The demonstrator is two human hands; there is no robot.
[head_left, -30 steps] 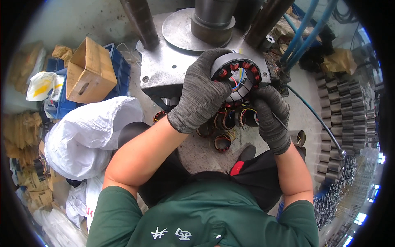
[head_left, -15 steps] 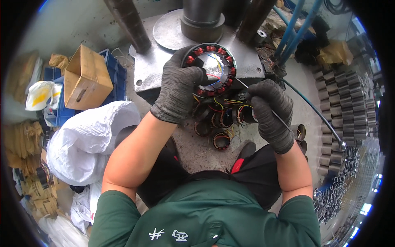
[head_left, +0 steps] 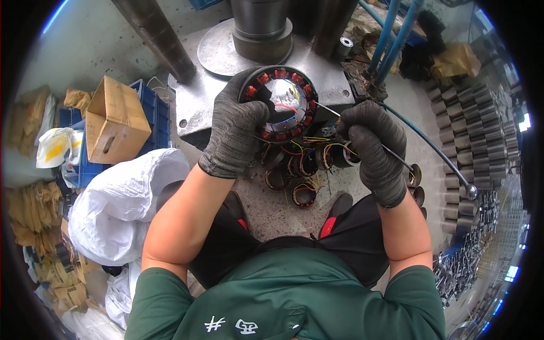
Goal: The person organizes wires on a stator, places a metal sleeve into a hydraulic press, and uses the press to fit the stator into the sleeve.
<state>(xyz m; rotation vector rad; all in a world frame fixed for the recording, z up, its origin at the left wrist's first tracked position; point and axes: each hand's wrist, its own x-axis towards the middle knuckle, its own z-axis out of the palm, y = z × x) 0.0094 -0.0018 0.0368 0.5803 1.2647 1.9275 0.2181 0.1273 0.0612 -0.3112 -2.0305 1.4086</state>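
Gripped by its left side in my gloved left hand [head_left: 238, 122], a motor stator [head_left: 311, 107] with red-brown copper windings is held up before the press. Blue, yellow and red wires cross its round opening. My gloved right hand [head_left: 377, 144] is closed around a thin metal rod [head_left: 401, 160]. The rod's far end reaches the stator's right edge; whether it touches cannot be told. Below them, several more wound stators [head_left: 304, 194] with coloured wires are on the floor between my feet.
Ahead stands the press's metal base [head_left: 190, 102] with a thick ram [head_left: 260, 28]. A ball-ended lever [head_left: 471, 191] slants down at right. Stacked metal cylinders [head_left: 470, 136] line the right side. At left are a cardboard box [head_left: 119, 122], a blue crate [head_left: 156, 113] and a white sack [head_left: 122, 209].
The view has shifted a little, so the press appears farther left. The stator sits slightly lower and more to the left in view. Both hands keep their hold.
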